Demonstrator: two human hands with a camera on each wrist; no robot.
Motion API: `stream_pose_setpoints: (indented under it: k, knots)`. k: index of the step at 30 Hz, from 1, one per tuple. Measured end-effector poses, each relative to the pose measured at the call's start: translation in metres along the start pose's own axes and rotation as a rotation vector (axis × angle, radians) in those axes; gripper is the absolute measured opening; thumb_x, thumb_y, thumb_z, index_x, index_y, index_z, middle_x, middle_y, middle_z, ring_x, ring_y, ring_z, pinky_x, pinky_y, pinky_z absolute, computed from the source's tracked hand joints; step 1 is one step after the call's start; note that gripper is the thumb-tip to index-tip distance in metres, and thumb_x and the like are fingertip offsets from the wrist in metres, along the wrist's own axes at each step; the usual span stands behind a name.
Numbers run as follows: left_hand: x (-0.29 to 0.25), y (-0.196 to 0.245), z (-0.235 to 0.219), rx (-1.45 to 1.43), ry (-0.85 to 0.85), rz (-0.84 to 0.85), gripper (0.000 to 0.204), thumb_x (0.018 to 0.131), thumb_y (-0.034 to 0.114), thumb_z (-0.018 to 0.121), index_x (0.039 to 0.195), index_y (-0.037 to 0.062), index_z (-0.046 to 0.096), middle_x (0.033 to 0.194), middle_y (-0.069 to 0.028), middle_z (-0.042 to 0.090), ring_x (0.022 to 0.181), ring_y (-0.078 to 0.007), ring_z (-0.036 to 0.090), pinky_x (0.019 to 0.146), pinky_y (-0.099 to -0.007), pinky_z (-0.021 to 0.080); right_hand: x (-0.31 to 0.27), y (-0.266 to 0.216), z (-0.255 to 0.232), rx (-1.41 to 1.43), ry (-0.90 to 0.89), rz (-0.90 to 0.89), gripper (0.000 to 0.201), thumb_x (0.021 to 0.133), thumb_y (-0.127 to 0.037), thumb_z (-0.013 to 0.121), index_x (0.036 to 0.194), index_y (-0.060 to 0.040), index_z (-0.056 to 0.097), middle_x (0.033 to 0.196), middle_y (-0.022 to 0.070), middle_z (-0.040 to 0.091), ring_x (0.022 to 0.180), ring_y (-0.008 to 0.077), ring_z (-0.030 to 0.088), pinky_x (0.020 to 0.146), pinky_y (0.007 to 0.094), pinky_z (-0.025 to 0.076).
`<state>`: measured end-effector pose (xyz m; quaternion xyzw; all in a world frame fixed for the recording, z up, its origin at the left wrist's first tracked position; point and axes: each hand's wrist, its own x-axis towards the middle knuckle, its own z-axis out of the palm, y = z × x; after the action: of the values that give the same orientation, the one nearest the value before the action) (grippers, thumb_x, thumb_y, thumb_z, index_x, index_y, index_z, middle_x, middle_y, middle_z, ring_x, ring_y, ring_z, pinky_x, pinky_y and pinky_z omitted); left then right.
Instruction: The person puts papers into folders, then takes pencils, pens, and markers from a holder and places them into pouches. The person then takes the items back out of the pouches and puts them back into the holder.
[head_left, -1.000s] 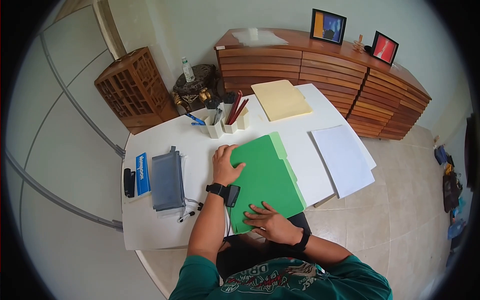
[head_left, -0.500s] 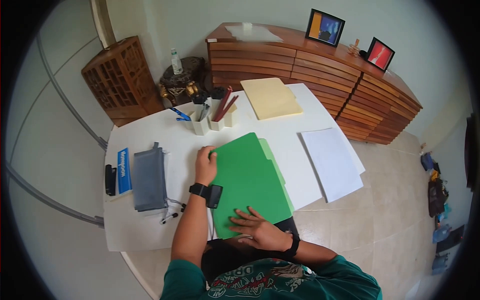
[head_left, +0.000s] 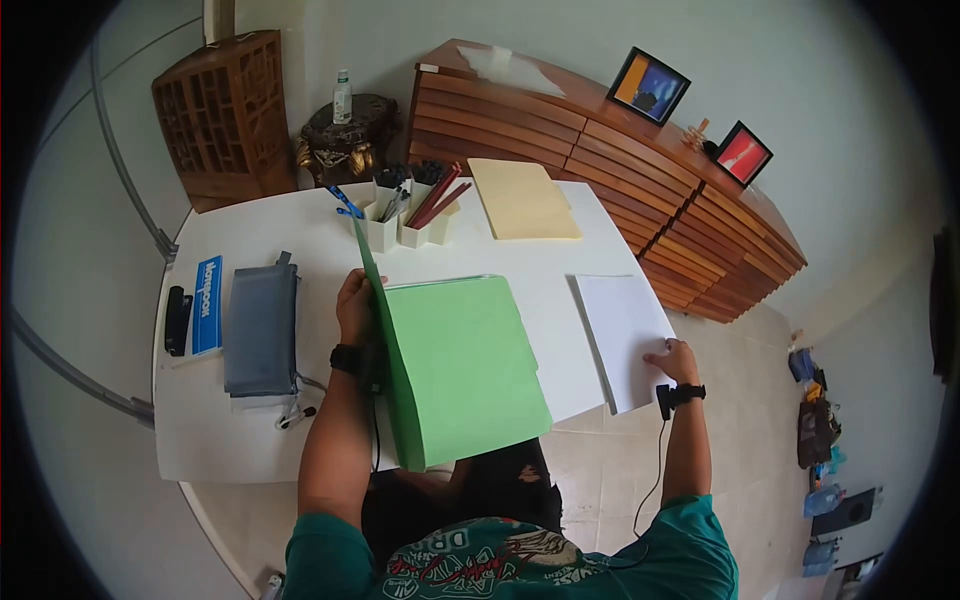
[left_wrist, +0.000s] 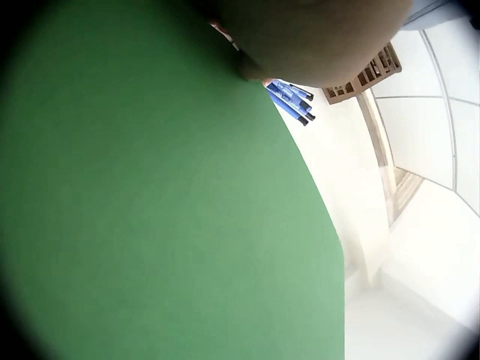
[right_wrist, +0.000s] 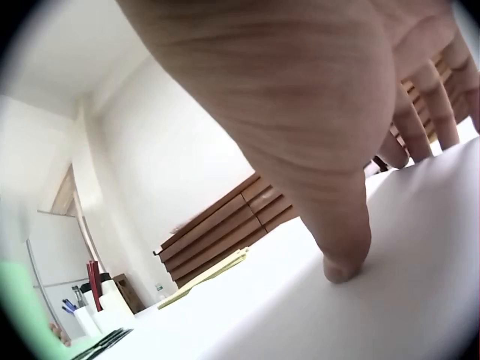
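A green folder (head_left: 470,370) lies opened in front of me at the table's near edge, its front cover raised nearly upright on the left. My left hand (head_left: 355,305) grips that cover at its far left part; most of the fingers are behind it. In the left wrist view the green cover (left_wrist: 165,187) fills most of the picture. To the right, my right hand (head_left: 678,362) rests on a stack of white paper (head_left: 612,320) near its right edge. The right wrist view has the thumb tip (right_wrist: 343,271) touching the paper, the fingers spread apart from it.
Cream folders (head_left: 525,200) lie at the back of the white table (head_left: 540,310). Beside them stands a pen holder (head_left: 425,232) with pens and red pencils. A grey zip pouch (head_left: 262,330), a blue notebook box (head_left: 208,303) and a black stapler (head_left: 177,320) lie left.
The green folder was closed with both hands on it; now the left hand has lifted its cover open to the left. My right hand has moved from the folder to the white paper.
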<state>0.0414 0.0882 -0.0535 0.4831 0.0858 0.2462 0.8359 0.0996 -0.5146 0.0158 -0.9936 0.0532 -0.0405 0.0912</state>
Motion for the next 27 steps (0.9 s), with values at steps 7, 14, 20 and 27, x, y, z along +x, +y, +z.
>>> stream_pose_setpoints:
  k: [7,14,20,27]
  knots:
    - [-0.002,-0.004,0.004,-0.077,0.029,0.101,0.010,0.092,0.003,0.067,0.087,0.0098,0.062,0.084,0.0045,0.059,0.079,-0.0080,0.057,0.073,-0.0231,0.045,-0.003,-0.005,-0.001,0.027,0.029,0.044,0.078,0.060,-0.038,0.092,0.116,0.0090,0.065,0.107,0.0253,0.071,0.099,0.0364,0.070,0.088,0.0416,0.055]
    - [-0.008,0.006,0.009,-0.157,0.018,0.051,0.011,0.092,0.004,0.068,0.085,0.0100,0.062,0.083,0.0045,0.059,0.077,-0.0077,0.055,0.071,-0.0233,0.044,-0.014,-0.014,0.001,-0.001,0.120,0.064,0.076,0.059,-0.032,0.094,0.116,0.0047,0.062,0.111,0.0237,0.070,0.102,0.0376,0.069,0.087,0.0424,0.055]
    - [0.000,-0.006,0.002,0.036,0.028,0.131,0.010,0.092,0.005,0.068,0.084,0.0093,0.063,0.081,0.0039,0.058,0.077,-0.0078,0.055,0.070,-0.0238,0.045,-0.031,-0.043,-0.013,0.016,0.175,0.037,0.054,0.066,-0.028,0.088,0.104,0.0028,0.064,0.104,0.0244,0.071,0.097,0.0411,0.069,0.083,0.0458,0.054]
    - [-0.012,0.020,0.011,0.300,0.100,0.050,0.005,0.091,0.010,0.065,0.089,0.0061,0.068,0.080,0.0009,0.062,0.072,-0.0085,0.057,0.066,-0.0242,0.045,-0.051,-0.058,-0.090,0.391,0.157,-0.159,0.022,0.086,-0.007,0.059,0.104,0.0042,0.065,0.083,0.0125,0.069,0.072,0.0177,0.063,0.063,0.0354,0.049]
